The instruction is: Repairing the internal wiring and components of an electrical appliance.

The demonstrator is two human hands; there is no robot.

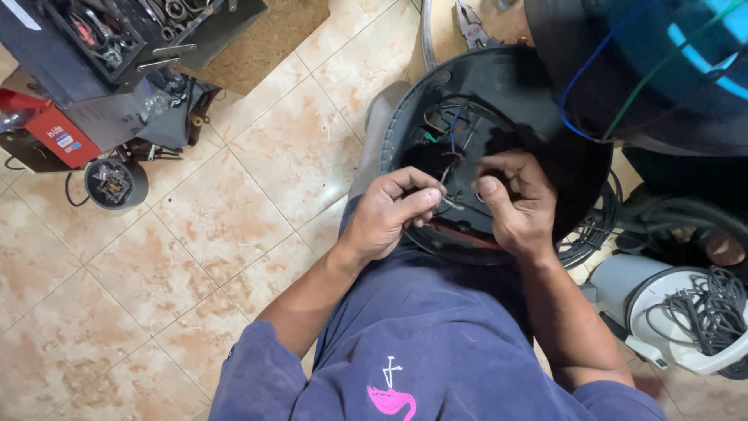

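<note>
Head view, looking straight down. I see my left hand (387, 216) and my right hand (516, 204) meeting over a round black housing (499, 148) that rests on my lap, its open underside facing up. My left hand is closed in a pinch: thumb and forefinger clamp the end of a thin wire (447, 195), the remaining fingers curled beneath. My right hand is also curled, thumb pressed toward the bent fingers just beside the left fingertips; it appears to grip the other end of the same wire bundle, though the contact point is hidden by the knuckles. The wire lies between the two hands, inside the housing's central recess. Just beyond the fingertips, further loose leads (448, 125), blue, green and brown, curl inside the recess. A blue wire (576, 93) and a green wire (654, 78) run from beyond my right hand up to a dark body with a blue panel (678, 47). Outward of my right forearm stands a white and grey appliance (686, 312) with a coiled grey cable on top. Well apart from my left hand, across the tiled floor (195, 226), sit an open tool tray (117, 35), a red box (58, 132) and a small round black part (115, 183). A pair of pliers (471, 27) lies beyond the housing.
</note>
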